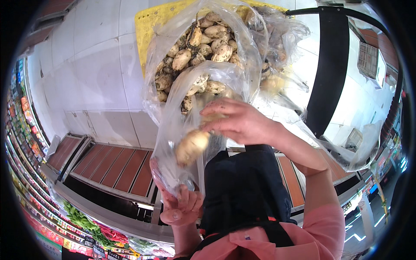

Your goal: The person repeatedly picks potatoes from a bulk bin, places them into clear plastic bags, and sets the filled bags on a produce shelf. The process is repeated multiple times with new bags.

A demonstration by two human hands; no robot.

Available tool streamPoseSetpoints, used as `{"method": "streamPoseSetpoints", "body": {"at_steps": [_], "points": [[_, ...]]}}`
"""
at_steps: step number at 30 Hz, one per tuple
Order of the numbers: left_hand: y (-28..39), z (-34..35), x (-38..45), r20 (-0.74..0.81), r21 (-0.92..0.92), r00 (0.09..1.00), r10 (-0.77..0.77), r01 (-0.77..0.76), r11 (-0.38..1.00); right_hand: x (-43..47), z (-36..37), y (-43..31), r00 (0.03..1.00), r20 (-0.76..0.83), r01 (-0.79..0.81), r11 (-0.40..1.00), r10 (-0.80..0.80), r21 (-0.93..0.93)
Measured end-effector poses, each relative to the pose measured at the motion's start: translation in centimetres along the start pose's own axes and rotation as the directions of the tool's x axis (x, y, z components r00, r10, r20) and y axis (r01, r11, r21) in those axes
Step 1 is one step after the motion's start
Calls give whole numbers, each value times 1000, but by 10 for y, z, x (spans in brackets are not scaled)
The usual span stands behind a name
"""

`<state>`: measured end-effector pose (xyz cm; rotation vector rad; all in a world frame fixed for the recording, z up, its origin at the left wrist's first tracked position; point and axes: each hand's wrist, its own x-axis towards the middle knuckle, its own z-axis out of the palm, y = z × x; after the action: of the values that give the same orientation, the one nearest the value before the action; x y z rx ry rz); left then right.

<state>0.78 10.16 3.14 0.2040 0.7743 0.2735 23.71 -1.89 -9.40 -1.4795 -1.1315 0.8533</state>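
My left hand (183,204) grips the lower side of a clear plastic bag (162,143), holding its film out. My right hand (234,120) is at the bag's mouth, fingers curled, a blurred pale piece partly visible behind them. Just below those fingers, a brown-and-pale lotus root segment (192,146) is at the bag; motion blur hides whether the fingers touch it. Beyond lies a larger clear bag (148,81) full of muddy lotus root segments (182,59), some near the smaller bag's film.
The big bag rests on a yellow perforated plastic mat (142,35) on white floor tiles (94,74). Another plastic bag (292,32) lies at its right. A black strap-like panel (331,68) stands further right. Brown slatted shelves (110,169) and leafy vegetables (78,216) are nearer.
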Motion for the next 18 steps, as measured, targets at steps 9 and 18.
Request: {"method": "streamPoseSetpoints", "body": {"at_steps": [9, 18], "points": [[6, -37, -38, -266, 155, 938, -222, 269, 951, 73, -26, 223, 335, -472, -906, 416, 815, 74], [-2, -45, -33, -175, 137, 971, -162, 187, 973, 95, -20, 286, 331, -576, -801, 545, 748, 248]]}}
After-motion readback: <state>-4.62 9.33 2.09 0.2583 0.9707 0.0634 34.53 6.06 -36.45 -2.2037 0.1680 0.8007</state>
